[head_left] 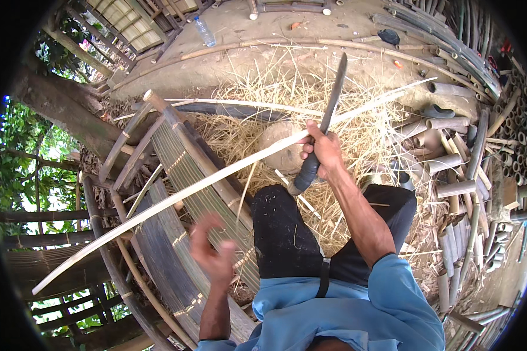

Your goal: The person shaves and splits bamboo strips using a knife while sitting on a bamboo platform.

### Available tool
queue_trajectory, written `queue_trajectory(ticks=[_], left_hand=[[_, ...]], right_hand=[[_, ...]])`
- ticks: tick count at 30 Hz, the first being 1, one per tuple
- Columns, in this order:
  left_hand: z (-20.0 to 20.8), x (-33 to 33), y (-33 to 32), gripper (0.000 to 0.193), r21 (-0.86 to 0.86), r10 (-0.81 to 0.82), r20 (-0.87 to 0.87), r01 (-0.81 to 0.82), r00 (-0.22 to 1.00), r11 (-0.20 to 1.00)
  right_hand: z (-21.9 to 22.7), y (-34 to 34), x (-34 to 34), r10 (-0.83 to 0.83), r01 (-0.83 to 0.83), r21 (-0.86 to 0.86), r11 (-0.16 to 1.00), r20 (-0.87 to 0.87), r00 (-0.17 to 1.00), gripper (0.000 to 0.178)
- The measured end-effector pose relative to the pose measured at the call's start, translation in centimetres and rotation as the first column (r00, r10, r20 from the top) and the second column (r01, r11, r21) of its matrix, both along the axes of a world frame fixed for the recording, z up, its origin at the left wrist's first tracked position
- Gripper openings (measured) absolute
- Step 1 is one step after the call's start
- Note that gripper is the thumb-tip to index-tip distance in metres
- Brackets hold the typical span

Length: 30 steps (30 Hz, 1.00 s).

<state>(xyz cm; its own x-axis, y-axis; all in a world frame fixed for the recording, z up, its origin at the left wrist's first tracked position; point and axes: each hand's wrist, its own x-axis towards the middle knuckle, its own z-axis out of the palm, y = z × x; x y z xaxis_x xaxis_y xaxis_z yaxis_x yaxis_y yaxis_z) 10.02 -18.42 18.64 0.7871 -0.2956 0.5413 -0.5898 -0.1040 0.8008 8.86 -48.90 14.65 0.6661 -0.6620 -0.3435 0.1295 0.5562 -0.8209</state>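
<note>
While gripping a long dark-bladed knife (325, 126), the right hand (322, 152) also pins a long pale bamboo strip (175, 199).
Blurred left hand (212, 251) hovers near, fingers loosely spread, holding nothing.

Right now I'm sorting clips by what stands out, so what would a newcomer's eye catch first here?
The long pale bamboo strip slanting across the middle, met by a dark long-bladed knife gripped in the right hand. The left hand hovers open and blurred below, over woven bamboo panels; cut bamboo tubes pile at right.
</note>
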Motion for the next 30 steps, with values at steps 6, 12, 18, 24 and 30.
queue_trajectory(ticks=[6,12,18,24,30], left_hand=[[10.7,6.6,5.2,0.055,-0.725,0.227,0.165,-0.038,0.960,0.688],[22.7,2.1,13.5,0.042,-0.769,0.281,0.411,0.165,0.867,0.617],[26.0,-1.4,15.0,0.037,-0.614,0.409,0.582,0.051,0.703,0.788],[20.1,4.3,3.7,0.045,-0.609,0.601,0.461,-0.260,0.652,0.749],[13.4,8.4,-0.2,0.042,-0.491,0.314,0.503,-0.033,0.806,0.871]], right_hand=[[3.8,6.1,1.5,0.373,-0.370,-0.063,0.927,0.056,0.926,0.037],[3.9,11.1,-1.3,0.650,-0.593,-0.682,0.428,-0.224,0.727,0.036],[3.2,13.4,-4.1,0.697,-0.567,-0.788,0.240,-0.266,0.665,0.037],[1.2,12.2,-4.8,0.736,-0.736,-0.649,0.194,-0.399,0.546,0.051],[-0.6,8.6,-8.4,0.710,-0.789,-0.495,0.364,-0.400,0.579,0.061]])
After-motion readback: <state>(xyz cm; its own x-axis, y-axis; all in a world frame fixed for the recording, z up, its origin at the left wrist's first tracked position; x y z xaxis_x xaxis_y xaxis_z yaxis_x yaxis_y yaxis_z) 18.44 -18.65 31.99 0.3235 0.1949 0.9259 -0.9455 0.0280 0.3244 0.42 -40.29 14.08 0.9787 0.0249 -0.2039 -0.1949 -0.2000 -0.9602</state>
